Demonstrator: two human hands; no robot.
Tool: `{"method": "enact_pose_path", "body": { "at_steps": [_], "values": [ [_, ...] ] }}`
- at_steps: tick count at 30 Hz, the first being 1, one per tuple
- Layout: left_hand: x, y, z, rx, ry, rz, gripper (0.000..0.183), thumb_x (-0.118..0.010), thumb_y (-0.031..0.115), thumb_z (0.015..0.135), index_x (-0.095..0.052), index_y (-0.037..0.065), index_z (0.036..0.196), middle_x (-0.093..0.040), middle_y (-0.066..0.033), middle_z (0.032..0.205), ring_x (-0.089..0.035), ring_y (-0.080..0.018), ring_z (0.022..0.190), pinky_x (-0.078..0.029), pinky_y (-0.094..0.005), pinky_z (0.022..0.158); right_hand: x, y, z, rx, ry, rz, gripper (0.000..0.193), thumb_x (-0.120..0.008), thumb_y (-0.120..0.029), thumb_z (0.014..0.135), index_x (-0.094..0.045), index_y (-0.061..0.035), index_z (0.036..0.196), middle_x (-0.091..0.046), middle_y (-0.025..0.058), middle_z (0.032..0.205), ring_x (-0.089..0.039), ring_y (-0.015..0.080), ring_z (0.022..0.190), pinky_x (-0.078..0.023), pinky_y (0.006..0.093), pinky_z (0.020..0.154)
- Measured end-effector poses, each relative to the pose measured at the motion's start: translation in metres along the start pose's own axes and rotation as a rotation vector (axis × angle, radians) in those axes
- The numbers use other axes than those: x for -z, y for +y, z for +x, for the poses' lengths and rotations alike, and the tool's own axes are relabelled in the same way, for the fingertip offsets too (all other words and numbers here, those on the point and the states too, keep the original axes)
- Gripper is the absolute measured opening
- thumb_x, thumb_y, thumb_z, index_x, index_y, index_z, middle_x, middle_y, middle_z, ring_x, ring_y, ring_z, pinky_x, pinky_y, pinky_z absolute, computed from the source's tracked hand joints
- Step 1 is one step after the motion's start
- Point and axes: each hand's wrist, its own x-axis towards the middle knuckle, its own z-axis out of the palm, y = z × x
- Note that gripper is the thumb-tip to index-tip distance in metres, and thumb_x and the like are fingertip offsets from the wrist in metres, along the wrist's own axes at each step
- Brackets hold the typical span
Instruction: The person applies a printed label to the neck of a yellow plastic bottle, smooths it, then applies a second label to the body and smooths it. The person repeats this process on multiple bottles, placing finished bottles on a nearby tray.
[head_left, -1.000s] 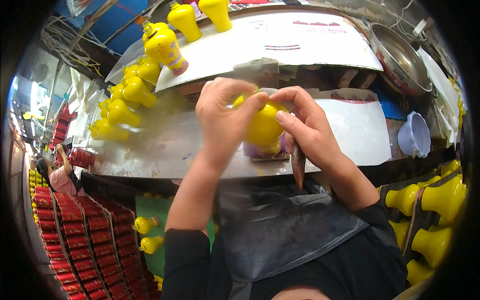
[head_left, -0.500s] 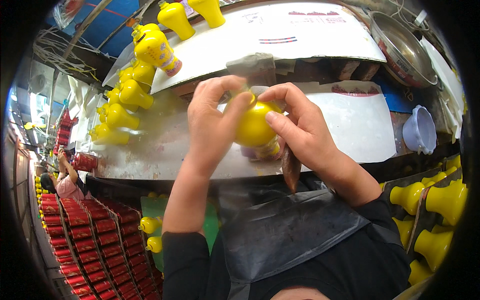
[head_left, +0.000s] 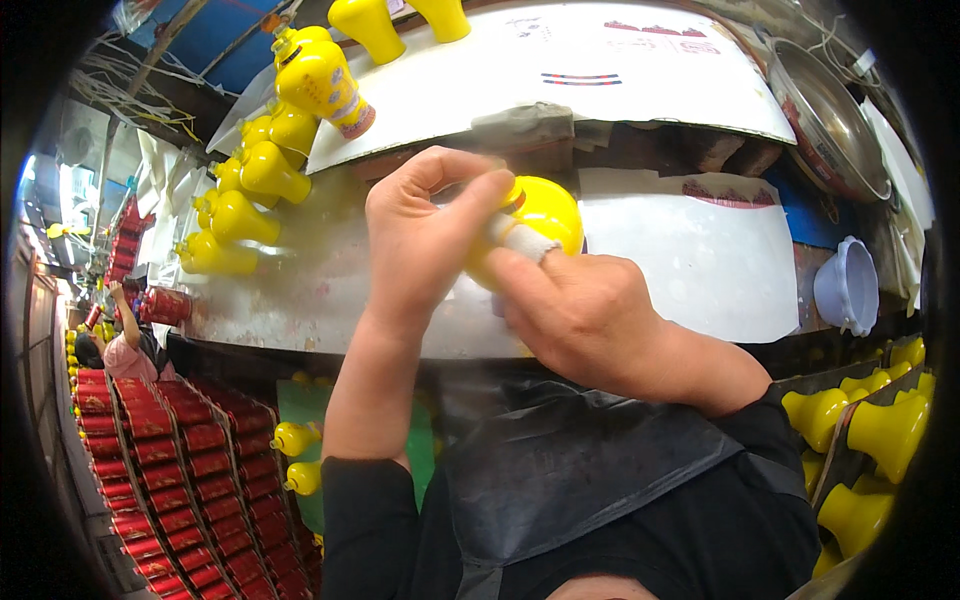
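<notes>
"Grey surface (head_left: 320, 285) first: what lies over it?"

"White paper sheet (head_left: 690, 265) on the right side. Just left of it, between the two hands and in front of the person's torso, is the yellow bottle (head_left: 552, 212)."

"State its axis and the nearer hand."

"Neck toward the left hand (head_left: 425, 230), rounded shoulder toward the right. The left fingers pinch the neck. The bottle lies beyond the right hand (head_left: 595, 305), on the side away from the torso. Both hands are close; the left is nearer the neck."

"And the right fingers?"

"Curled, beside a pale wrap (head_left: 528, 243) that crosses the shoulder. Whether it is worn or grasped, I cannot tell."

"List the hidden parts."

"Lower body and base: behind the right hand; contact with the surface and exact tilt are unreadable. A dark ring (head_left: 516, 198) shows at the neck; the mouth is blurred behind the left thumb."
</notes>
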Motion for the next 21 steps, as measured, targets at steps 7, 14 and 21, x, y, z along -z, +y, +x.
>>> {"method": "enact_pose_path", "body": {
  "at_steps": [7, 14, 21],
  "values": [
    [0.010, -0.011, 0.005, -0.105, -0.016, 0.152, 0.012, -0.077, 0.012, 0.086, -0.076, 0.000, 0.090, -0.075, -0.0058, 0.087, -0.067, -0.0125, 0.085, -0.053, -0.0288, 0.080, 0.008, 0.019, 0.006, -0.019, -0.059, 0.063, 0.020, -0.073, -0.007, 0.087, -0.066, -0.0060, 0.106, -0.064, 0.0108, 0.076, -0.063, 0.0250, 0.055, -0.050, 0.0355, 0.052],
    [0.017, -0.008, 0.004, -0.472, -0.135, 0.489, 0.020, -0.066, 0.018, 0.095, -0.075, 0.002, 0.088, -0.074, -0.0106, 0.093, -0.066, -0.0295, 0.093, -0.049, -0.0393, 0.089, 0.014, 0.042, 0.022, -0.489, -0.067, 0.649, 0.021, -0.061, -0.019, 0.101, -0.065, -0.0016, 0.112, -0.069, 0.0064, 0.092, -0.062, 0.0078, 0.075, -0.049, 0.0259, 0.063],
    [0.028, 0.005, 0.002, -0.521, -0.181, 0.781, 0.025, -0.057, 0.018, 0.097, -0.073, 0.001, 0.089, -0.074, -0.0123, 0.106, -0.064, -0.0315, 0.099, -0.048, -0.0421, 0.094, 0.013, 0.016, 0.005, 0.048, -0.007, 0.148, 0.020, -0.073, -0.004, 0.086, -0.068, -0.0059, 0.105, -0.066, 0.0124, 0.077, -0.062, 0.0258, 0.055, -0.048, 0.0364, 0.053]
  ]
}}
